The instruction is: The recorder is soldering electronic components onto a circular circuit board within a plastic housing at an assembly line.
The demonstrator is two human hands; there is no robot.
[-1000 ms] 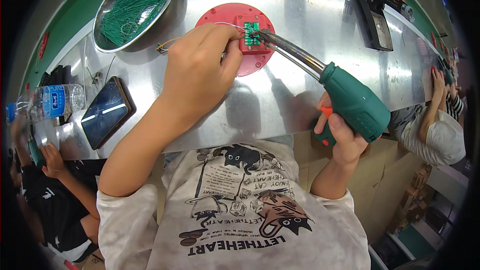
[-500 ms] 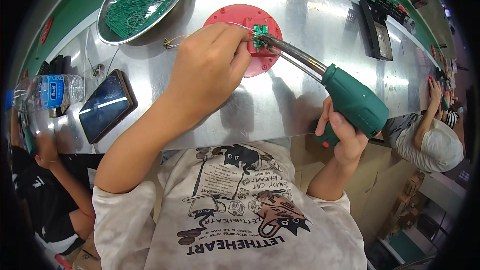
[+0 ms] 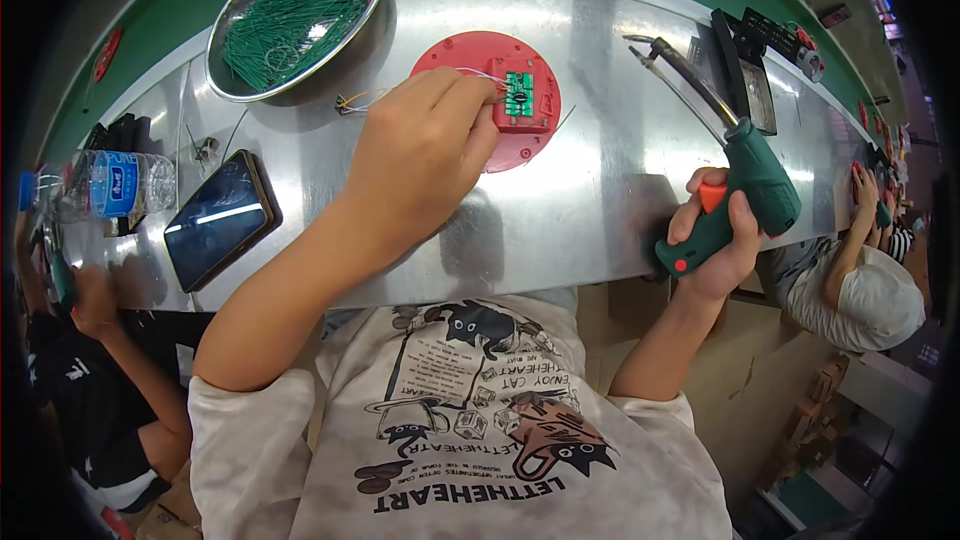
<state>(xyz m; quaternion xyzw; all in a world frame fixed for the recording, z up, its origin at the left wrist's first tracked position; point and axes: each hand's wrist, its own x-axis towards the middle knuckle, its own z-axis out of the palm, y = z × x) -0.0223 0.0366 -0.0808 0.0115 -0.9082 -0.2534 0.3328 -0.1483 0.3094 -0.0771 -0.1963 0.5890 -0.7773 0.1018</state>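
A rectangular green circuit board (image 3: 519, 95) sits on a round red plastic housing (image 3: 530, 152) on the shiny metal table (image 3: 590, 205). The left hand (image 3: 425, 135) pinches, apparently, a thin wire (image 3: 500, 101) there; the right hand (image 3: 725, 250) grips a soldering gun (image 3: 765, 180), its tip now withdrawn rightward.

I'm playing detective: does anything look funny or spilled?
Nothing looks spilled or broken. Maybe the smartphone seems odd: it lies slanted on the metal table, left of the left hand, not a tool like the soldering gun.
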